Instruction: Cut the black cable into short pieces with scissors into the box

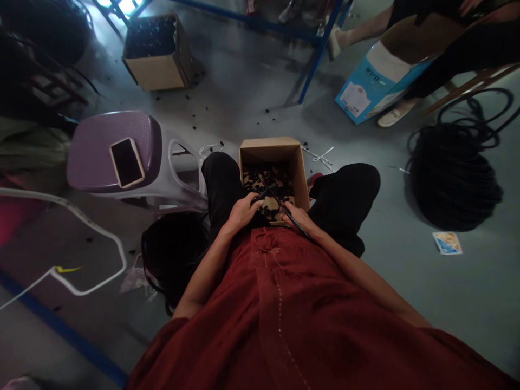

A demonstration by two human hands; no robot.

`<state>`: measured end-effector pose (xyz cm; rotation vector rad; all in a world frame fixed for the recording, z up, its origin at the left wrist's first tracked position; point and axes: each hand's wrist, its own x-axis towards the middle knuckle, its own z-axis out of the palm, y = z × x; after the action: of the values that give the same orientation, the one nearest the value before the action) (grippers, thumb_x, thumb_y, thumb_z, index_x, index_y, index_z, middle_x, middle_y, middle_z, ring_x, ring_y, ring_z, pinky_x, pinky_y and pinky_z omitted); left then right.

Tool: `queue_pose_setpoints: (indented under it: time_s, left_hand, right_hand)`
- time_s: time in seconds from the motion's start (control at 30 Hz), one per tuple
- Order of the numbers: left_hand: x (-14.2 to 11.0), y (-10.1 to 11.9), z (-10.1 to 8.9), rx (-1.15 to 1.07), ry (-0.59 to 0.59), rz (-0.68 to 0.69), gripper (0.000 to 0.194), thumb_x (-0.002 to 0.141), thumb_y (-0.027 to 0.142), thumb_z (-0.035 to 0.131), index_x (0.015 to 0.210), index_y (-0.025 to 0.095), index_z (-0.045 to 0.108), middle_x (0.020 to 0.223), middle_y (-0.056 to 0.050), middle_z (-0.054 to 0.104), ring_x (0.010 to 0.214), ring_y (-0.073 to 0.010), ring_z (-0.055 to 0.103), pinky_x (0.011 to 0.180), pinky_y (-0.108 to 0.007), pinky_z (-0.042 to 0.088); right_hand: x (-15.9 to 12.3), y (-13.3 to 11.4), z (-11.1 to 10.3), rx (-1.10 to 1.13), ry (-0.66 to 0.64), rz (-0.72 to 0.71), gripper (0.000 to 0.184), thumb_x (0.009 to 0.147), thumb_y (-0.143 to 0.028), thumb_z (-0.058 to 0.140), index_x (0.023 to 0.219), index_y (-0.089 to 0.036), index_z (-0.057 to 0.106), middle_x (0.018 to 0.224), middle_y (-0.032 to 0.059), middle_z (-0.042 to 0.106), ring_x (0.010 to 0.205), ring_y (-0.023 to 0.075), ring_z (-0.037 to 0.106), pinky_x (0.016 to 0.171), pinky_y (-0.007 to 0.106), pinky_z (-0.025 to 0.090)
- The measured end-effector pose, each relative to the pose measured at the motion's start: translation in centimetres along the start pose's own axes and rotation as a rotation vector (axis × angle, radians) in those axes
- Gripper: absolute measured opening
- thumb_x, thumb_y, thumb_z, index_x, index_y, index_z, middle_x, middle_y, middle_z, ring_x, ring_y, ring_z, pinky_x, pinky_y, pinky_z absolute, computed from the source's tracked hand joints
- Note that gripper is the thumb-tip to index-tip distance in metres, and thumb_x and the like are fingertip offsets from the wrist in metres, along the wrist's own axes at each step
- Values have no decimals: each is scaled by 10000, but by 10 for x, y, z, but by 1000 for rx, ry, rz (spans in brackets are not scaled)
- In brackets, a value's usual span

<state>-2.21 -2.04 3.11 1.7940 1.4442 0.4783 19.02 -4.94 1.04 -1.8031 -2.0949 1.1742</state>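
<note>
My left hand [242, 211] is closed, its fingertips pinching a small dark piece [266, 193] over the open cardboard box [301, 176] between my knees. My right hand [299, 218] is closed around a long thin black piece [289, 214], which slants from the box back toward my right wrist. The two dark pieces meet or cross just ahead of my fingers; whether one is a tool I cannot make out. Many small black bits [284, 174] lie scattered inside the box.
To the left, a purple stool [87, 146] bears a phone [127, 162]. Large black coils [455, 173] lie right, near a blue-and-white box [369, 81] by a seated person's legs. A filled cardboard box [160, 73] stands ahead, beside a blue metal frame [312, 73].
</note>
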Motion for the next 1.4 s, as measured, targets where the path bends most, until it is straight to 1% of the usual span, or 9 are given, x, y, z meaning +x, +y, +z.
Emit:
queue_pose_setpoints:
  time_s: [0.13,0.2,0.3,0.4,0.6,0.73,0.97,1.13,1.4]
  left_hand:
    - [3,5,-9,-253,-152,-64,359,873,405,349,861,138,588,693,-11,579,571,-90,502,550,-202,393]
    - [5,6,-14,-443,-257,-110,405,865,447,344,791,121,572,655,-10,550,505,-73,457,484,-197,366]
    - [6,6,-17,-682,-374,-186,414,833,488,396,888,113,562,676,-13,541,476,-62,435,432,-190,336]
    - [6,5,-16,-740,-379,-209,411,806,491,439,920,117,562,640,11,499,435,-43,373,395,-175,273]
    - [4,7,-10,-400,-179,-120,347,803,436,438,656,137,537,532,42,435,430,-44,336,435,-185,245]
    - [3,7,-6,-84,-57,-13,328,829,385,418,674,148,583,571,29,509,527,-71,430,515,-196,281]
    - [-1,6,3,189,-39,-15,311,856,387,406,850,189,646,751,-31,643,632,-126,544,579,-214,330]
    - [-7,8,6,239,-30,-50,325,860,418,401,991,227,629,924,-62,663,795,-171,591,657,-224,371]
    - [-6,4,8,250,-42,-39,351,874,411,369,947,197,637,825,-58,659,690,-147,576,602,-215,347]
  right_hand:
    - [-1,-2,-1,0,7,-10,311,763,-256,417,1055,-198,506,887,47,643,797,195,603,678,238,404]
    - [-1,-2,-1,8,9,-22,309,764,-253,423,1059,-200,501,892,45,641,789,191,603,671,238,406]
    - [1,0,1,20,4,-40,334,764,-255,440,1091,-203,484,927,46,637,806,192,602,680,241,412]
    - [3,2,1,28,-9,-44,348,768,-275,458,1108,-202,477,960,53,632,817,194,600,696,251,418]
    - [2,-1,-6,34,-20,-38,362,787,-322,482,1127,-198,462,952,57,621,828,183,582,715,262,413]
    - [-1,-3,-12,13,-48,-23,381,790,-341,495,1138,-188,457,1003,76,610,861,188,571,726,266,405]
    - [-2,-3,-23,-49,-151,-1,407,803,-406,479,1135,-171,456,1011,97,597,867,200,565,708,271,396]
    - [0,-4,-23,-103,-158,-14,363,815,-427,462,1080,-180,477,964,90,603,839,204,564,679,265,382]
    - [-2,-3,-16,-182,-120,24,266,793,-324,436,1015,-188,492,851,78,622,748,203,567,619,254,358]
